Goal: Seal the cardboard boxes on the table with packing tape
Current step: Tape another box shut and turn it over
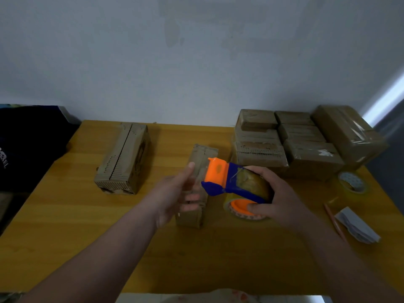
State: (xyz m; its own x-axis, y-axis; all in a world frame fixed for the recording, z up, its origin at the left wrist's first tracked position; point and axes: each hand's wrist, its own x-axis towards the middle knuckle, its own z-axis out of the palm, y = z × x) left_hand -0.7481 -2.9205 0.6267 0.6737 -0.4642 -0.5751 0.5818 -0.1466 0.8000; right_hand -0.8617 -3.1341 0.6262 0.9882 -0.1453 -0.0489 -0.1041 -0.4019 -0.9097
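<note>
Yellow wooden surface [196, 259] against pale grey wall [196, 62]. Small cardboard box [205, 152] at centre; left hand [175, 193] against it, fingers near straight, blurred. Right hand [282, 200], fingers wrapped round blue-orange tape dispenser [231, 182]. Taped boxes [306, 147] stacked at 2 o'clock; second box [124, 158] at 10.

On the table [65, 226] before us, a narrow box [203, 154] lies at the middle. Our left hand [177, 195] is at its near half, and the tape dispenser [231, 182] in our right hand [282, 202] is at its right side. A second box [124, 158] lies well to the left. A cluster of boxes [306, 138] fills the far right corner. In front of it sits a spare tape roll [353, 182]; nearer us lie a pencil [334, 221] and papers [356, 226].
</note>
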